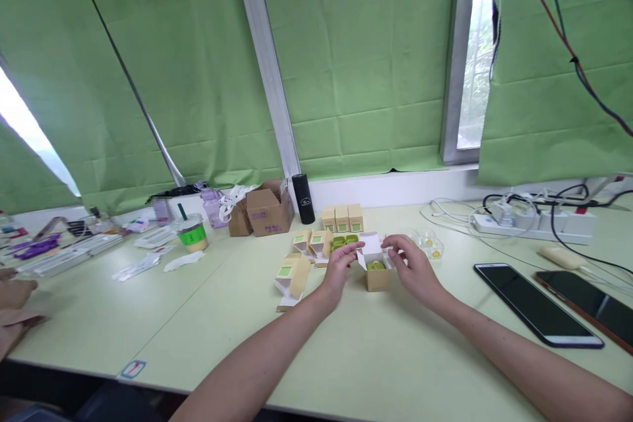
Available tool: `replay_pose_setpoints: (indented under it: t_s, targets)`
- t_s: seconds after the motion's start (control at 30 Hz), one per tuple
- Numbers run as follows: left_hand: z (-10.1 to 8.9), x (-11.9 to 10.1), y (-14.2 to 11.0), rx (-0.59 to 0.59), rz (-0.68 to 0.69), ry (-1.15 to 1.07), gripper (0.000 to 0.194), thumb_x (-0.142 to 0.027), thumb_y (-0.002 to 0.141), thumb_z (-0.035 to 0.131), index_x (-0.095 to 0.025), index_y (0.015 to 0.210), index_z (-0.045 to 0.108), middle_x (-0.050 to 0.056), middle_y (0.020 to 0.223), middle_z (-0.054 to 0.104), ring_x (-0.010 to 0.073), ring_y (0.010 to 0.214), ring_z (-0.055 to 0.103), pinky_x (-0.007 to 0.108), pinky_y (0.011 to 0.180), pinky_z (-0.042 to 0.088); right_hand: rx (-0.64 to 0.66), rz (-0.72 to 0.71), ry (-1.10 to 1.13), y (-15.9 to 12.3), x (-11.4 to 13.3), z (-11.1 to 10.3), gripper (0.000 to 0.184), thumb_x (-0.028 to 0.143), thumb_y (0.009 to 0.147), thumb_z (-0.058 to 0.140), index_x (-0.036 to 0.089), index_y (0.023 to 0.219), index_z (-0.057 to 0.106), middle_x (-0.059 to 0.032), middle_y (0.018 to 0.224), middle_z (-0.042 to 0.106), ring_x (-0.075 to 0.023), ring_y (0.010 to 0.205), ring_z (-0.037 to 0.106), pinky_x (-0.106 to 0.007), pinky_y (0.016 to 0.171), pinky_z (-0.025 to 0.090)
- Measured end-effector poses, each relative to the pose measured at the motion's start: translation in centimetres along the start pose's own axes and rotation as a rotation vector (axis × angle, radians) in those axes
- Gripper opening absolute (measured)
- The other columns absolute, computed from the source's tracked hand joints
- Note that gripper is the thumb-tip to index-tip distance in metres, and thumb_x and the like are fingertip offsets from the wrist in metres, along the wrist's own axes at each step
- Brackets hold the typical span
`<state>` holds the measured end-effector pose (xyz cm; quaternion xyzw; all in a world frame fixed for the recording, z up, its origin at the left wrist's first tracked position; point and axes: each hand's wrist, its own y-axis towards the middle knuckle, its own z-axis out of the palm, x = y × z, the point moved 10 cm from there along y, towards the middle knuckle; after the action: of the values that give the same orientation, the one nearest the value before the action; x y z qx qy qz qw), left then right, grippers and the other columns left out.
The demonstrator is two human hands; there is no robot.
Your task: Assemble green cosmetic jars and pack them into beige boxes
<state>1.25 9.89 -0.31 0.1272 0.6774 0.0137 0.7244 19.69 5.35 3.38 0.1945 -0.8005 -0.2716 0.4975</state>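
The box [378, 281] is placed upright on the table [346, 356], between the two hands, with its white lid [370, 242] raised and something yellow-green seen inside. The fingers of the left hand [341, 269] are stretched to the left flap, and those of the right hand [413, 270] are bent beside the right edge, but whether anything is gripped by either cannot be told. Behind the box a green tray [345, 240] is partly seen, and three boxes [341, 218] are lined up farther back.
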Motion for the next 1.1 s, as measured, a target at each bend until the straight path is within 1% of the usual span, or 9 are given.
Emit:
replay_pose_setpoints:
  t_s: [0.1, 0.2, 0.33, 0.43, 0.57, 0.7, 0.83, 0.97, 1.1]
  targets:
    - [0.3, -0.2, -0.2, 0.007, -0.011, -0.020, 0.041, -0.025, 0.071, 0.062, -0.017, 0.107, 0.080, 0.006, 0.093, 0.077, 0.0215, 0.088, 0.063, 0.031, 0.081, 0.043, -0.069, 0.048, 0.018, 0.1, -1.0, -0.7, 0.025, 0.032, 0.101, 0.041, 0.025, 0.109, 0.064, -0.0087, 0.118, 0.067, -0.0244, 0.100, 0.063, -0.041, 0.081, 0.054]
    - [0.8, -0.4, -0.5, 0.033, -0.020, -0.060, 0.044, -0.023, 0.070, 0.065, -0.016, 0.112, 0.077, 0.007, 0.088, 0.077, 0.0230, 0.091, 0.067, 0.033, 0.087, 0.047, -0.093, 0.127, 0.064, 0.1, -2.4, -0.7, 0.025, 0.031, 0.098, 0.043, 0.025, 0.111, 0.064, -0.0088, 0.119, 0.068, -0.0234, 0.095, 0.063, -0.038, 0.074, 0.054]
    - [1.3, -0.6, -0.8, 0.062, -0.016, -0.098, 0.044, -0.023, 0.072, 0.073, -0.015, 0.115, 0.071, 0.009, 0.097, 0.078, 0.0238, 0.095, 0.070, 0.036, 0.094, 0.049, -0.089, 0.208, 0.118, 0.1, -4.1, -0.3, 0.024, 0.031, 0.094, 0.047, 0.024, 0.111, 0.062, -0.0090, 0.122, 0.067, -0.0221, 0.091, 0.064, -0.035, 0.067, 0.053]
    - [1.8, -0.5, -1.0, 0.092, -0.005, -0.118, 0.046, -0.027, 0.073, 0.079, -0.015, 0.115, 0.066, 0.012, 0.102, 0.077, 0.0243, 0.099, 0.070, 0.037, 0.095, 0.050, -0.082, 0.235, 0.151, 0.1, -4.9, 0.1, 0.025, 0.034, 0.091, 0.052, 0.023, 0.112, 0.061, -0.0096, 0.118, 0.068, -0.0206, 0.084, 0.064, -0.033, 0.062, 0.052]
    - [2.1, -0.1, -1.2, 0.113, -0.008, -0.123, 0.056, -0.038, 0.072, 0.086, -0.018, 0.118, 0.060, 0.012, 0.107, 0.074, 0.0239, 0.101, 0.070, 0.037, 0.093, 0.051, -0.086, 0.244, 0.205, -0.1, -5.3, 0.6, 0.029, 0.038, 0.088, 0.057, 0.022, 0.112, 0.063, -0.0085, 0.110, 0.070, -0.0181, 0.074, 0.063, -0.031, 0.059, 0.051]
    - [2.3, 0.2, -1.2, 0.127, -0.015, -0.124, 0.062, -0.046, 0.071, 0.088, -0.020, 0.117, 0.056, 0.012, 0.110, 0.072, 0.0242, 0.099, 0.070, 0.037, 0.091, 0.052, -0.061, 0.305, 0.243, -0.3, -6.0, 1.2, 0.032, 0.042, 0.086, 0.060, 0.024, 0.112, 0.063, -0.0072, 0.107, 0.070, -0.0179, 0.073, 0.063, -0.031, 0.060, 0.051]
    - [2.5, 0.4, -1.3, 0.134, -0.027, -0.138, 0.061, -0.044, 0.072, 0.087, -0.020, 0.118, 0.054, 0.011, 0.109, 0.073, 0.0237, 0.096, 0.071, 0.036, 0.088, 0.052, -0.048, 0.349, 0.294, -0.4, -6.1, 1.5, 0.033, 0.042, 0.085, 0.061, 0.024, 0.113, 0.062, -0.0070, 0.108, 0.068, -0.0179, 0.073, 0.062, -0.031, 0.057, 0.049]
    - [2.7, 0.2, -1.4, 0.140, -0.028, -0.147, 0.056, -0.038, 0.075, 0.084, -0.021, 0.118, 0.052, 0.010, 0.107, 0.074, 0.0227, 0.093, 0.072, 0.035, 0.086, 0.052, -0.030, 0.385, 0.339, -0.6, -6.0, 1.8, 0.035, 0.041, 0.084, 0.060, 0.025, 0.114, 0.059, -0.0065, 0.110, 0.065, -0.0171, 0.072, 0.060, -0.028, 0.050, 0.046]
    - [2.8, 0.1, -1.6, 0.137, -0.034, -0.143, 0.054, -0.032, 0.076, 0.081, -0.020, 0.119, 0.050, 0.011, 0.107, 0.074, 0.0229, 0.091, 0.073, 0.035, 0.084, 0.053, -0.012, 0.437, 0.369, -0.8, -6.0, 2.1, 0.036, 0.041, 0.082, 0.060, 0.025, 0.114, 0.057, -0.0053, 0.109, 0.062, -0.0163, 0.071, 0.060, -0.027, 0.048, 0.044]
